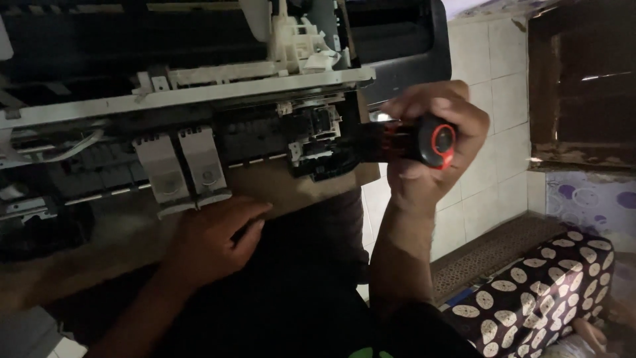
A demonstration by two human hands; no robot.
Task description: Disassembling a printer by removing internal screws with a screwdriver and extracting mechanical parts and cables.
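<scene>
Right hand [434, 142]: wrapped around the black-and-red screwdriver [414, 141], whose tip is aimed left into the opened printer [199, 119].
Left hand [215, 242]: laid flat, fingers loose, apparently pressed on the printer's near edge; contact is dim.

One opened machine chassis [199, 86], upper left of frame. Two grey tabs [182, 169] side by side, left centre. One black-and-red screwdriver [411, 140], right centre. One patterned cushion [530, 292], lower right.
</scene>
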